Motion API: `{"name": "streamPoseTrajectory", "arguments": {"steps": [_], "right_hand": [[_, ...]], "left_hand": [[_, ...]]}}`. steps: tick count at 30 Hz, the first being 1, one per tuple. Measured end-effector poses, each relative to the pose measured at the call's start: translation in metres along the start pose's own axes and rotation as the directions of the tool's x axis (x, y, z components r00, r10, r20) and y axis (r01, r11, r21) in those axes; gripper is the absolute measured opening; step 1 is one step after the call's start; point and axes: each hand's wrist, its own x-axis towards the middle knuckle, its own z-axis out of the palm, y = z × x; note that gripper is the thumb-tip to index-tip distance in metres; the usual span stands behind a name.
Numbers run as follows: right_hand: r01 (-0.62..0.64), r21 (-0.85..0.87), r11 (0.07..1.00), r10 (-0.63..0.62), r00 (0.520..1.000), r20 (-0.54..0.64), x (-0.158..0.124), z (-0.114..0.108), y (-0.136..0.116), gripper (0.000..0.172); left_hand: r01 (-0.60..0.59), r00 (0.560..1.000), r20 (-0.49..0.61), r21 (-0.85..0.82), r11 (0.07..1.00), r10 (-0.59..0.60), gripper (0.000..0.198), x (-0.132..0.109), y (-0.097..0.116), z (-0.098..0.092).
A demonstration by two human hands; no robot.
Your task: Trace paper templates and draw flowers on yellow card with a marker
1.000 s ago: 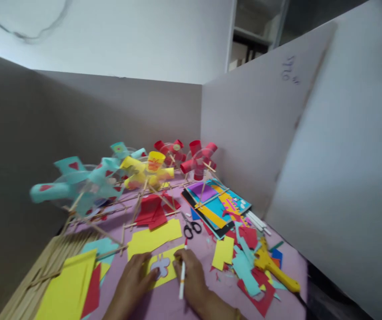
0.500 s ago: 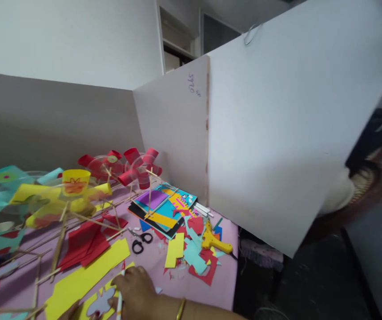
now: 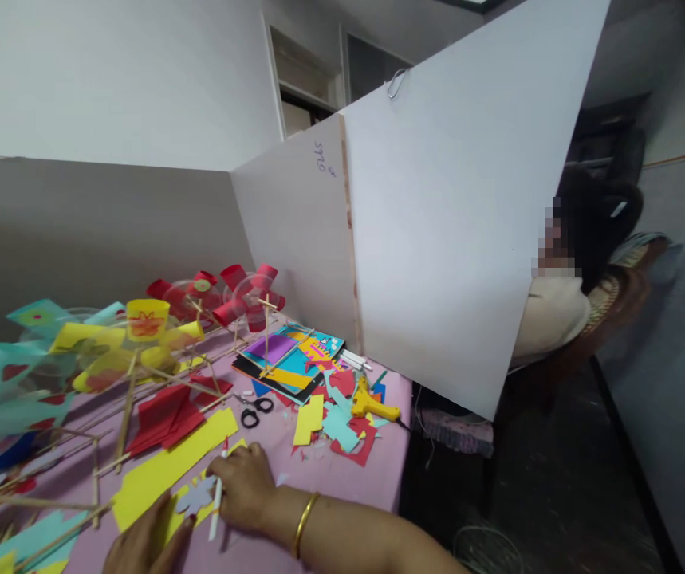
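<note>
With the right hand point(image 3: 245, 488) clenched on the pen point(image 3: 216, 516) at 3 o'clock of the flower cutout point(image 3: 195, 498) and the left hand point(image 3: 144, 546) flat, released, at 7 o'clock, the cutout may slide on the yellow paper point(image 3: 156, 477).

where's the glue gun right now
In the head view the yellow glue gun lies on paper scraps near the right edge of the table, right of the scissors and beyond the right hand holding a pen.
</note>
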Motion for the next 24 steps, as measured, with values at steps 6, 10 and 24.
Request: {"name": "streamPoseTrajectory", "arguments": {"steps": [6, 10, 24], "right_hand": [[-0.024, 0.039, 0.999, 0.023, 1.000, 0.011, -0.001, 0.010, -0.008, 0.019], [-0.050, 0.076, 0.996, 0.050, 0.999, 0.004, -0.007, 0.021, -0.008, 0.028], [-0.096, 0.168, 0.981, 0.100, 0.995, -0.019, -0.023, 0.029, 0.001, 0.027]], "left_hand": [[0.019, 1.000, -0.018, -0.025, 1.000, -0.020, 0.062, -0.013, 0.024, -0.011], [0.010, 1.000, -0.016, -0.028, 1.000, -0.011, 0.059, -0.024, 0.025, -0.010], [-0.040, 0.998, 0.043, -0.033, 0.999, 0.041, 0.034, -0.036, 0.027, -0.008]]}}
